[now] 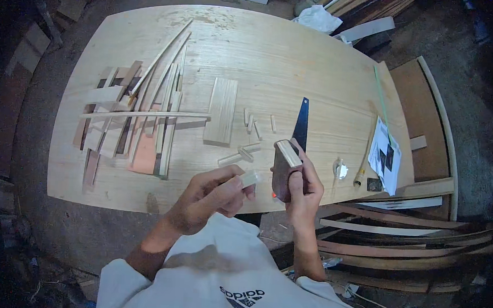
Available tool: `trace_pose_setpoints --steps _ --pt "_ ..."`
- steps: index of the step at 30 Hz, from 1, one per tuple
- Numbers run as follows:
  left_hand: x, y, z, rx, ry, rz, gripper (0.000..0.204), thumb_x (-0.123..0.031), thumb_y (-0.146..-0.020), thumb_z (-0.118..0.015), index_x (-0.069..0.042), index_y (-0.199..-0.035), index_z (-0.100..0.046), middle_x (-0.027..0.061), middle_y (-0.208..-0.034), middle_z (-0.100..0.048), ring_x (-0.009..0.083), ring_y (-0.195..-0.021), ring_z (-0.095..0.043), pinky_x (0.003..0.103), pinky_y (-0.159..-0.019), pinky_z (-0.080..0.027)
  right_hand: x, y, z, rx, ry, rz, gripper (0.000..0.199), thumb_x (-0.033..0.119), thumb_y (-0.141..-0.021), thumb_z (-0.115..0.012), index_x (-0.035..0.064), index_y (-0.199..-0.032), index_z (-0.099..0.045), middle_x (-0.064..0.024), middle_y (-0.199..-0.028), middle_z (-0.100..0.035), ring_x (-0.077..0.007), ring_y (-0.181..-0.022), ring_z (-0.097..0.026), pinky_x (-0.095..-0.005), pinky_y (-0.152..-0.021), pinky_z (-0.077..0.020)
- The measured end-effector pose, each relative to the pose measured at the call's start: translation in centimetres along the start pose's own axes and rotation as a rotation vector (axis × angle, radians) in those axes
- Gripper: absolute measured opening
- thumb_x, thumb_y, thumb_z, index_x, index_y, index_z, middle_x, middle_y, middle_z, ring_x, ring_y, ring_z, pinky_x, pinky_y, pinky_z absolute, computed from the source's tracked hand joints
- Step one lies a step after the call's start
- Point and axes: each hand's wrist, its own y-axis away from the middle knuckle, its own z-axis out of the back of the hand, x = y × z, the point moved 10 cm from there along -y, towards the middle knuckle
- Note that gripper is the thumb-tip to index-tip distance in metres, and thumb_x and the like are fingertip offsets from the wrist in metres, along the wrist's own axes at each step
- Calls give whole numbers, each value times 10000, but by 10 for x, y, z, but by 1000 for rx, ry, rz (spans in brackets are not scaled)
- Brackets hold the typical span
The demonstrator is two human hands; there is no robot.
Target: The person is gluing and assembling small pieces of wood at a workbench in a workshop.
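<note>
Near the front edge of the table, my left hand [213,196] pinches a small pale piece of wood [249,179] between thumb and fingers. To its right, my right hand [305,188] grips a sanding block [282,176], a wooden block wrapped in a dark brown sheet that looks like sandpaper, with bare wood grain on its upper end. The two held pieces are apart. Behind the block lies a dark blue saw blade [303,121]; its lower end is hidden by my right hand. Several short wood sticks [250,123] lie just beyond my hands.
A thick wooden board [221,113] lies mid-table [264,48]. Thin strips and offcuts [147,114] are piled at the left. On the right are a crumpled clear wrapper [340,170], a dark square [374,185] and white papers [386,157]. Long boards [398,251] lie below the right edge.
</note>
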Motion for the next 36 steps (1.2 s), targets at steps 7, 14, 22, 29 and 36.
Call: trace_pose_setpoints --steps 7,14,22,29,36 --pt "-14 -1 0 -183 -584 -178 181 -142 -994 -453 6 -1045 -543 82 -649 -472 128 -543 -432 307 -520 -372 90 15 -25 38 506 623 523 123 -756 -715 -73 -1229 -604 -259 -1197 -613 -368 -1035 -580 -426 -893 -468" --pt "-19 8 -4 -192 -623 -223 148 -104 -975 -471 16 -968 -557 164 -656 -523 230 -534 -521 351 -521 -398 73 -2 -24 47 727 645 499 80 -749 -680 -10 -1237 -624 -189 -1233 -616 -358 -1082 -572 -433 -941 -449" --pt "-27 8 -18 -73 -733 -209 239 -87 -961 -450 16 -1164 -520 213 -740 -569 392 -635 -591 431 -596 -453 76 -3 -27 96 826 678 517 161 -749 -715 -15 -1228 -635 -221 -1211 -629 -350 -1068 -564 -421 -920 -459" --pt "-43 13 -39 51 -657 -227 257 -110 -971 -472 28 -1177 -541 178 -761 -567 249 -616 -579 372 -595 -448 50 -4 -6 87 754 626 490 -24 -769 -650 -41 -1256 -603 -224 -1238 -616 -366 -1087 -575 -431 -952 -447" --pt "-28 0 -22 -2 -555 -131 200 -115 -978 -463 16 -1098 -556 151 -693 -530 202 -583 -532 353 -573 -427 95 30 -19 207 529 571 471 40 -773 -703 -65 -1222 -609 -263 -1233 -591 -382 -1119 -551 -478 -947 -452"
